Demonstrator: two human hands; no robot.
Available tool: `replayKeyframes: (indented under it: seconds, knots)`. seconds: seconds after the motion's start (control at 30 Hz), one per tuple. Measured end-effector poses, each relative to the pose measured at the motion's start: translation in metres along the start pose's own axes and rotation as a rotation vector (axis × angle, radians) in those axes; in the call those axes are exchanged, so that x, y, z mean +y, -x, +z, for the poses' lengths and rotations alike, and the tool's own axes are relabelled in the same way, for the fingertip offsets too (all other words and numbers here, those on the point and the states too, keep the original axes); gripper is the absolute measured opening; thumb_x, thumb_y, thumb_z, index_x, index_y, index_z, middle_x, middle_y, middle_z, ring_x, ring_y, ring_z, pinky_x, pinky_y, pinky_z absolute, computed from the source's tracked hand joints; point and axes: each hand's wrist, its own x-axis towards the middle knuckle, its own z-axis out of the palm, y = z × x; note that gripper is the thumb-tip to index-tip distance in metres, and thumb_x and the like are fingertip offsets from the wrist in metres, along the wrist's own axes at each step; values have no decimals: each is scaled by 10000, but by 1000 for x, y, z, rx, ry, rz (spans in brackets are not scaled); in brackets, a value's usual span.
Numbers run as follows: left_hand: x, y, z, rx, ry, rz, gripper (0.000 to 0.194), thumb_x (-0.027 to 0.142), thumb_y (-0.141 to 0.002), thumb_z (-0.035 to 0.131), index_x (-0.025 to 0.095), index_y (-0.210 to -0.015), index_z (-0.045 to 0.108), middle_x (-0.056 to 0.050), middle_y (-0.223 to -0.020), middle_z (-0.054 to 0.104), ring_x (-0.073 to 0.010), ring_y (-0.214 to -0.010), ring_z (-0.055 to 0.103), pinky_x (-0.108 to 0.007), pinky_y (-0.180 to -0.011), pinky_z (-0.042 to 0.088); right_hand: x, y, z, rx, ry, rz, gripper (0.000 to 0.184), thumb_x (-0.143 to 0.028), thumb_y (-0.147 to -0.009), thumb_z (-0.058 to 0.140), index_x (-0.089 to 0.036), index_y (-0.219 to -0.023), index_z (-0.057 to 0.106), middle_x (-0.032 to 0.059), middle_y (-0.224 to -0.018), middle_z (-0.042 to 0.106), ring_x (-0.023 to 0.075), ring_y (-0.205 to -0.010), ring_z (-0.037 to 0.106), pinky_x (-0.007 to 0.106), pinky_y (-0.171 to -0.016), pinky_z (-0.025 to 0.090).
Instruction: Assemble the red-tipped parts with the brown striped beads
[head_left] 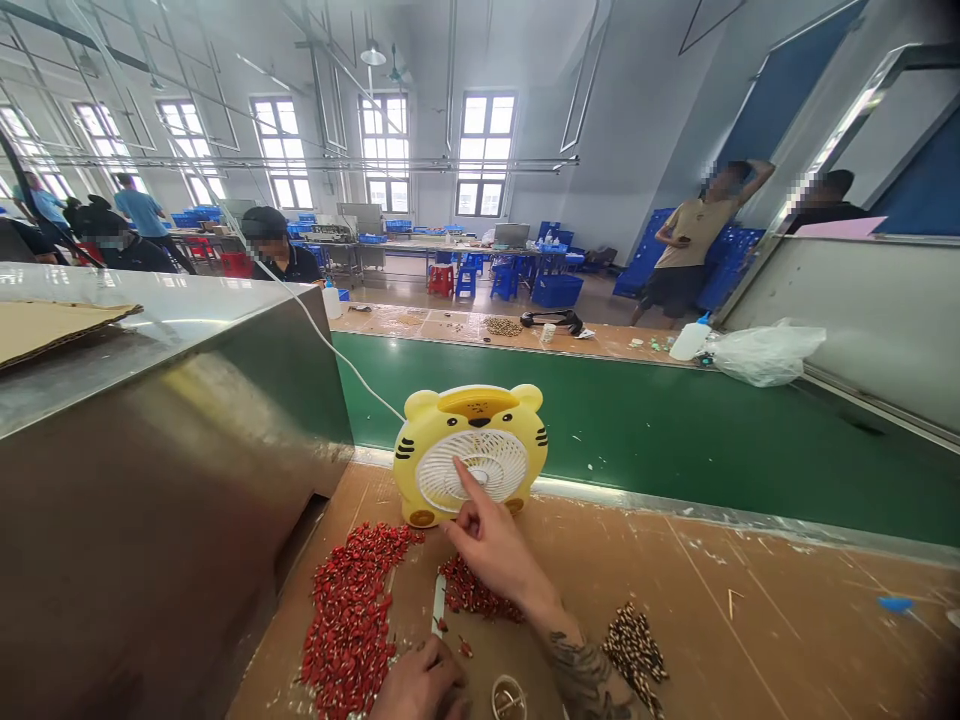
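Note:
My right hand (487, 540) reaches forward with its index finger stretched out, the tip touching the white grille of a yellow tiger-shaped desk fan (471, 452); the other fingers are curled in and hold nothing. My left hand (420, 685) rests at the bottom edge of the cardboard-covered bench (750, 620), fingers closed on a thin white stick (439, 605). A large heap of small red parts (351, 615) lies to the left, and a smaller red heap (472, 592) sits under my right wrist.
A steel cabinet (150, 470) stands at the left. A green conveyor belt (675, 430) runs behind the fan. Dark speckled parts (636, 650) and a small ring (508, 697) lie nearby. Several people are at work or standing further back.

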Motion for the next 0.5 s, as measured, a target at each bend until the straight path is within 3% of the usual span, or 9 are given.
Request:
replayKeyframes:
  seconds: [0.13, 0.23, 0.33, 0.5]
  knots:
    - [-7, 2, 13, -23, -20, -36, 306, 110, -637, 681, 254, -902, 726, -42, -886, 712, -208, -759, 703, -243, -677, 540, 22, 12, 17, -143, 383, 39, 722, -253, -877, 572, -248, -1539, 285, 14, -745, 669, 226, -744, 625, 270, -660, 412]
    - [-11, 5, 22, -30, -24, -56, 298, 120, -621, 692, 252, -886, 727, -41, -877, 708, -212, -745, 698, -251, -669, 543, 54, 31, 8, -120, 601, 202, 688, -301, -908, 528, -146, -1536, 293, 87, -807, 704, 277, -790, 657, 296, -657, 409]
    - [-9, 6, 24, -17, -21, -43, 283, 127, -634, 676, 247, -887, 718, -43, -872, 704, -208, -752, 691, -255, -690, 543, 79, 51, -15, -50, 588, 300, 667, -332, -935, 477, -131, -1538, 277, 61, -758, 694, 257, -745, 653, 298, -653, 408]
    - [-3, 3, 12, -15, -15, 4, 268, 137, -676, 642, 235, -920, 691, -48, -882, 703, -198, -768, 685, -236, -702, 539, 94, 66, -42, 56, 457, 299, 600, -374, -909, 456, -138, -1460, 423, 6, -677, 648, 241, -702, 622, 310, -649, 420]
